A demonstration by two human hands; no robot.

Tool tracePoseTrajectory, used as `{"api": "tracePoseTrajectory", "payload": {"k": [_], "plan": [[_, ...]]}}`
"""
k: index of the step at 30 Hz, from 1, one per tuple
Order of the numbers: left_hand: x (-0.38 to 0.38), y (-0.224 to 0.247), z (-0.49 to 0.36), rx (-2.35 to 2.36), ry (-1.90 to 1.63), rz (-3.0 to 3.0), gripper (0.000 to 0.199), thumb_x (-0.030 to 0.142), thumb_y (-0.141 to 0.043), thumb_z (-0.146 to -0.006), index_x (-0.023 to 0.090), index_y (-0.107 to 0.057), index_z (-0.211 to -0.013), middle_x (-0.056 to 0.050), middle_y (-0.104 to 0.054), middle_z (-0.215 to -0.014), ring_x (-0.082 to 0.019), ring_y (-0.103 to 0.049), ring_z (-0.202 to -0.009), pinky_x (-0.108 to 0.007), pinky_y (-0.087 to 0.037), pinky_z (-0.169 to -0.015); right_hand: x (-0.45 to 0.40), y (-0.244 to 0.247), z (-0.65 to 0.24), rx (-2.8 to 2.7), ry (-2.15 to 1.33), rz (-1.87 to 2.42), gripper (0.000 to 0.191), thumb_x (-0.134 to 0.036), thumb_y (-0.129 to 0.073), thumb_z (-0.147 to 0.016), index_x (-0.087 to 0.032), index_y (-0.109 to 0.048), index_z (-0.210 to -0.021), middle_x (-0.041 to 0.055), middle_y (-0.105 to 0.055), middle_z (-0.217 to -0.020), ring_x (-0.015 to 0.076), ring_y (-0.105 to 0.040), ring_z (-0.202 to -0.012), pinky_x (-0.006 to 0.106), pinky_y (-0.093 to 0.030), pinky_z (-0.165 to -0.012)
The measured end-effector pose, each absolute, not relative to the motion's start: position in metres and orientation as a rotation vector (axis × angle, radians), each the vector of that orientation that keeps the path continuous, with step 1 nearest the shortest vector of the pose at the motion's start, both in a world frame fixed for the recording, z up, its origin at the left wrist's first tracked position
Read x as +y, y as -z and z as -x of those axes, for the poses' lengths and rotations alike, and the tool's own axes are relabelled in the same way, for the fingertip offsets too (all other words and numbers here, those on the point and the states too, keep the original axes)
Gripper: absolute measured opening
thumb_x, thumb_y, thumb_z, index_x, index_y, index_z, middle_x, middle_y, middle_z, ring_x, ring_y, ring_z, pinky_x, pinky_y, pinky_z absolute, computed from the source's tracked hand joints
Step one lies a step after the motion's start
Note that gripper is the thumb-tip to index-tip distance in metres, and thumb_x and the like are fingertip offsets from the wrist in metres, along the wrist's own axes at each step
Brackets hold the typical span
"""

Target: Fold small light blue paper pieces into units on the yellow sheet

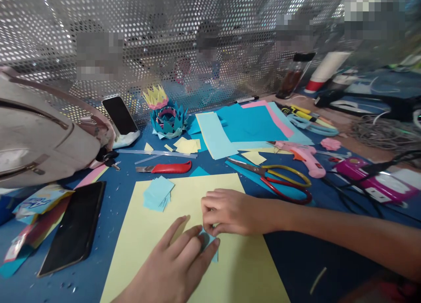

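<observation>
A small light blue paper piece (206, 240) lies at my fingers over a large pale yellow sheet (158, 250). My left hand (177, 259) holds the piece between thumb and forefinger, with its other fingers stretched out toward the upper left. Across from it, my right hand (228, 212) has curled fingers pinching the piece's upper edge. Both hands hide much of the paper, so its folds cannot be made out. A loose stack of light blue paper squares (158, 193) rests on the yellow sheet's upper left.
Beyond the sheet are a red utility knife (173, 167), scissors (268, 173), a pink glue gun (304, 156), coloured paper (253, 123) and a folded paper flower (168, 119). A dark tablet (74, 228) and backpack (42, 132) sit left; a magenta power strip (371, 180) sits right.
</observation>
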State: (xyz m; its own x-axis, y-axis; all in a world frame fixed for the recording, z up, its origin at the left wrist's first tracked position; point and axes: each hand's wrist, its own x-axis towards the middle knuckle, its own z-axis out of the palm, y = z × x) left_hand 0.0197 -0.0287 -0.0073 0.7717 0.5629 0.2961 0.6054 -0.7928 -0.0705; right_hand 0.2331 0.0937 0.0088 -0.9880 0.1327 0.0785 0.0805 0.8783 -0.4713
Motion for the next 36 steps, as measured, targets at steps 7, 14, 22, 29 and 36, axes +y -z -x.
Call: {"api": "tracePoseTrajectory", "payload": {"k": [7,14,22,29,36], "plan": [[-0.029,0.008,-0.019,-0.932,0.404,2.780,0.039,0.017,-0.032,-0.104,0.016,-0.058,-0.133,-0.005,-0.063,-0.099,-0.024,-0.054,-0.112,-0.047,-0.022,-0.115,0.082,-0.012,-0.233,-2.972,-0.497,0.215,0.015,-0.026,-0.053,-0.098,-0.020,-0.061,-0.087,0.0017,-0.055,-0.090,0.0152,-0.045,-0.076,0.030,-0.031,-0.069],[-0.029,0.009,-0.021,-0.963,0.430,2.797,0.039,0.018,-0.032,-0.103,0.017,-0.059,-0.131,-0.004,-0.064,-0.098,-0.023,-0.054,-0.110,-0.046,-0.015,-0.118,0.080,-0.010,-0.234,-3.000,-0.257,0.136,0.016,-0.018,-0.047,-0.097,-0.023,-0.062,-0.094,0.0020,-0.051,-0.087,0.0171,-0.041,-0.072,0.032,-0.028,-0.066],[-0.030,0.008,-0.021,-0.962,0.402,2.781,0.037,0.018,-0.036,-0.102,0.016,-0.057,-0.133,-0.005,-0.063,-0.096,-0.023,-0.054,-0.111,-0.047,-0.020,-0.118,0.076,-0.010,-0.235,-2.990,-0.140,0.165,0.017,-0.023,-0.042,-0.101,-0.017,-0.056,-0.095,0.0051,-0.056,-0.091,0.0177,-0.045,-0.075,0.032,-0.030,-0.066],[-0.028,0.006,-0.022,-0.931,0.419,2.784,0.040,0.013,-0.032,-0.102,0.015,-0.060,-0.131,-0.004,-0.065,-0.092,-0.023,-0.056,-0.109,-0.047,-0.013,-0.118,0.072,-0.007,-0.234,-3.003,-0.178,0.277,0.018,-0.020,-0.038,-0.100,-0.017,-0.052,-0.090,0.0054,-0.056,-0.089,0.0182,-0.044,-0.075,0.033,-0.030,-0.067],[-0.030,0.004,-0.021,-0.919,0.427,2.781,0.040,0.013,-0.031,-0.102,0.013,-0.057,-0.133,-0.006,-0.065,-0.097,-0.024,-0.055,-0.112,-0.049,-0.020,-0.116,0.069,-0.003,-0.234,-2.952,-0.127,0.383,0.017,-0.014,-0.036,-0.097,-0.016,-0.051,-0.088,0.0066,-0.054,-0.088,0.0187,-0.040,-0.072,0.033,-0.027,-0.065]]}}
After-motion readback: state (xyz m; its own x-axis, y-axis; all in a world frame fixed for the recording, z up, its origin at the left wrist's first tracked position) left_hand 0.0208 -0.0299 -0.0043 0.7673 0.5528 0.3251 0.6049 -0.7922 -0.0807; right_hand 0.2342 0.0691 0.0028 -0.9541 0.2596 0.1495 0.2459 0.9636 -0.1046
